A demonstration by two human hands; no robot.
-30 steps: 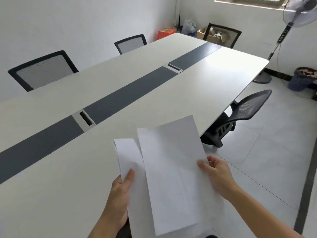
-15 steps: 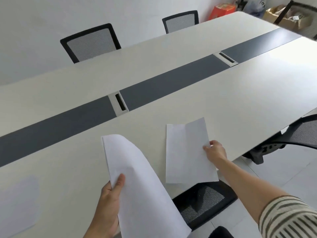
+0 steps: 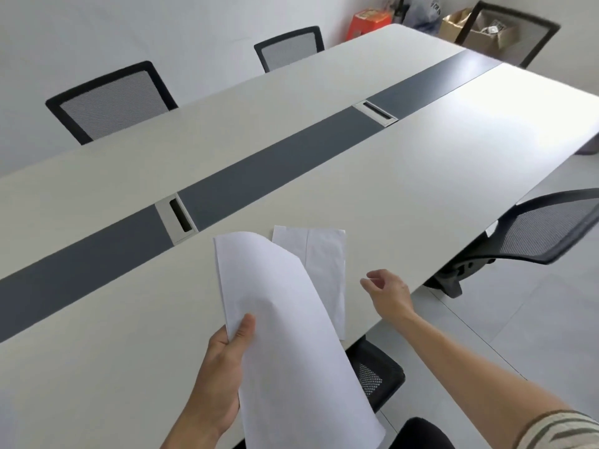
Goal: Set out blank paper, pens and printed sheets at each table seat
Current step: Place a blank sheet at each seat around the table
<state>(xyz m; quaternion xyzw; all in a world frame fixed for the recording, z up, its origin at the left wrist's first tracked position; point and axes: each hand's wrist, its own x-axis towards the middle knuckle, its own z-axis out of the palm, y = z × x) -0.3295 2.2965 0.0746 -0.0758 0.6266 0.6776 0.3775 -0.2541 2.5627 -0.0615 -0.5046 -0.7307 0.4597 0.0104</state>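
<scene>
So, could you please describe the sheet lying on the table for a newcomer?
Find the long white table with the dark centre strip, then its near edge by the tucked-in black chair. A sheet lies flat there, left of the empty right hand. Unlike the curled paper the left hand holds, it rests untouched and shows a lengthwise crease.

No words or numbers can be read. The print on the orange cardboard box (image 3: 369,22) and the white label (image 3: 493,27) on the brown cardboard box (image 3: 453,25) are too blurry.
</scene>
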